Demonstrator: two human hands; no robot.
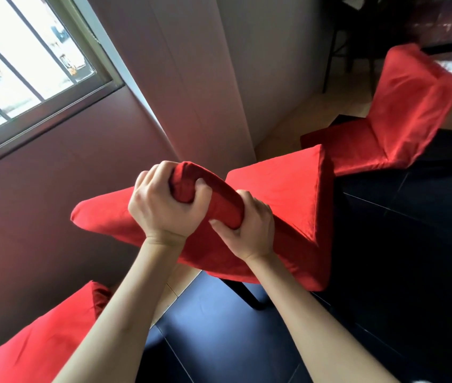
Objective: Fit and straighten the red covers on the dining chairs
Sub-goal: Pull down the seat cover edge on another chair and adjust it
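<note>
A dining chair in a red cover point(277, 197) stands in the middle of the view, its seat to the right and its backrest running left. My left hand point(161, 203) grips the bunched red fabric at the top edge of the backrest. My right hand point(247, 228) grips the same padded top edge a little lower and to the right. A second red-covered chair point(401, 111) stands further back at the upper right. A third red-covered chair point(53, 335) shows at the lower left, partly cut off by the frame.
A dark glossy table point(385, 272) fills the right and bottom. A dark red wall point(39, 217) and a barred window point(20, 64) lie to the left, with a pale curtain point(191, 78) beside them. Tan floor tiles point(282, 134) show between the chairs.
</note>
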